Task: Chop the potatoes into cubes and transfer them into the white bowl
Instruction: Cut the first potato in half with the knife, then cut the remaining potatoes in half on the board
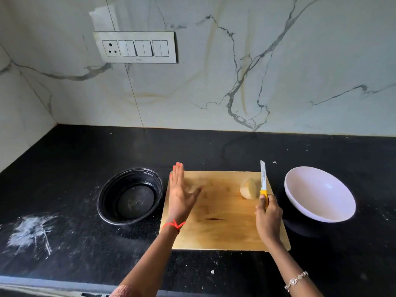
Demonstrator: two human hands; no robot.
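Note:
A half potato (pixel 248 188) lies on the right part of the wooden cutting board (pixel 222 228). My right hand (pixel 267 215) grips the yellow handle of a knife (pixel 263 181), whose blade points away from me just right of the potato. My left hand (pixel 179 189) hovers flat with straight fingers over the board's left end, holding nothing. A pale shape shows faintly beside its thumb; I cannot tell what it is. The white bowl (pixel 319 192) stands empty to the right of the board.
A black round bowl (pixel 129 195) sits left of the board on the black counter (pixel 64 243), which has white smears at the left. The marble wall with a switch panel (pixel 135 47) rises behind.

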